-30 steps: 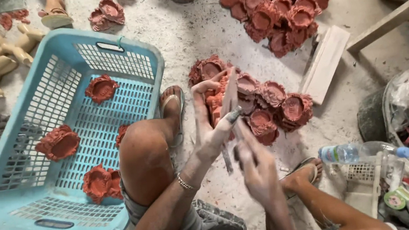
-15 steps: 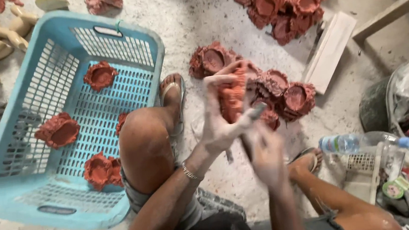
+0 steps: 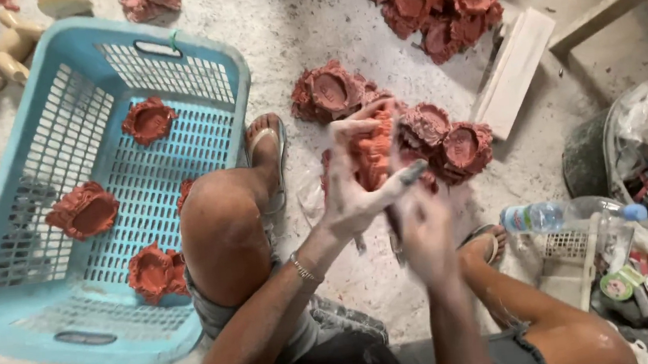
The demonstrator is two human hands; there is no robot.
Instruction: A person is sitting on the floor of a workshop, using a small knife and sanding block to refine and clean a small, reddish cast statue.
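one clay piece (image 3: 373,158) upright between left hand (image 3: 356,195) fingers (image 3: 362,128)

Lighting: bright, even, diffuse daylight; no glare.
Shadows: soft and short, under the blue plastic basket (image 3: 196,56) and the bent knee.
Blur: right hand (image 3: 425,236) smeared by motion; left hand (image 3: 355,183) slightly soft.
Focus: concrete floor (image 3: 303,28) and clay pieces reasonably sharp.
Distortion: mild wide-angle stretching toward the corners.

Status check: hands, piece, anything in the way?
Left hand grips a red clay piece. Right hand, blurred, holds a thin tool against it. Nothing in the way.
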